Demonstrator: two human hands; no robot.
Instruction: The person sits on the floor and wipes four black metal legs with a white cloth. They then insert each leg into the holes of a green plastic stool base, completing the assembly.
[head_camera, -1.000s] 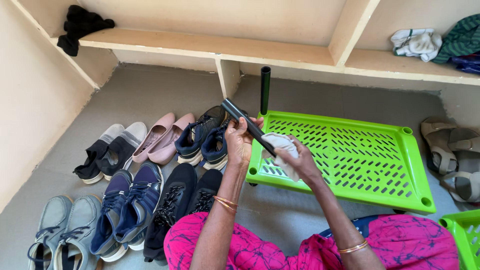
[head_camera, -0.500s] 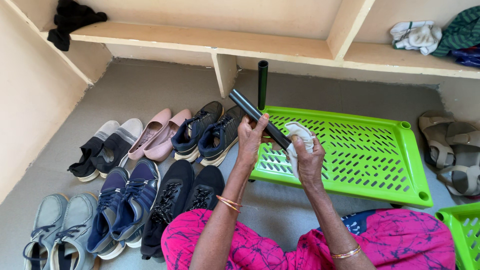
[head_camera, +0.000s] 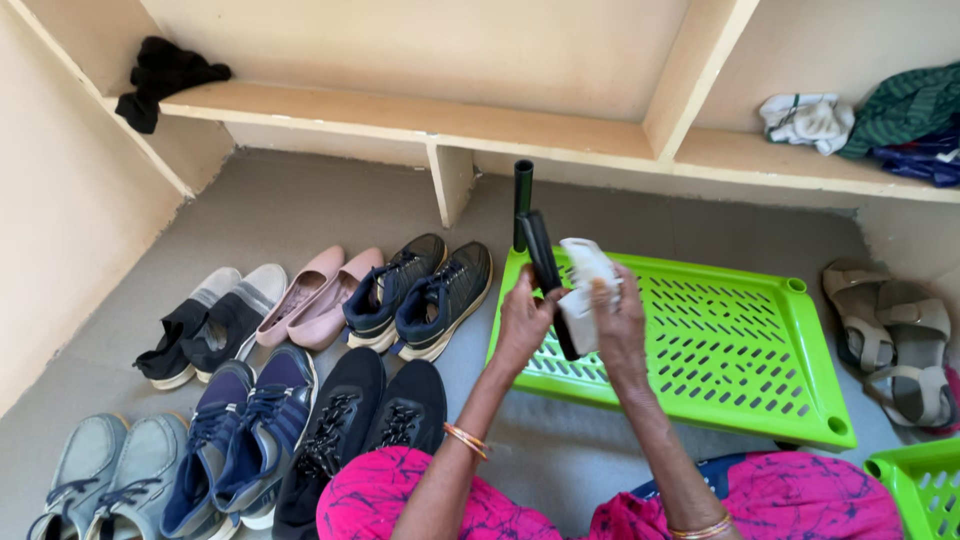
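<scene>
Black tube (head_camera: 545, 270) stands near-upright, top tilted leftward; hands grip it, right (head_camera: 618, 320) pressing white cloth (head_camera: 585, 290).

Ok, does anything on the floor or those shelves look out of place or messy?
Mostly tidy: the shoes stand paired in rows. A black cloth hangs crumpled over the left shelf's edge, and clothes lie bunched on the right shelf. One dark tube stands alone at the green rack's corner.

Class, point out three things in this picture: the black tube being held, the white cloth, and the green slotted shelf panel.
black tube (head_camera: 541, 255), head view, on its upper shaft.
white cloth (head_camera: 583, 262), head view, on its top fold.
green slotted shelf panel (head_camera: 735, 345), head view, on its slotted middle.
</scene>
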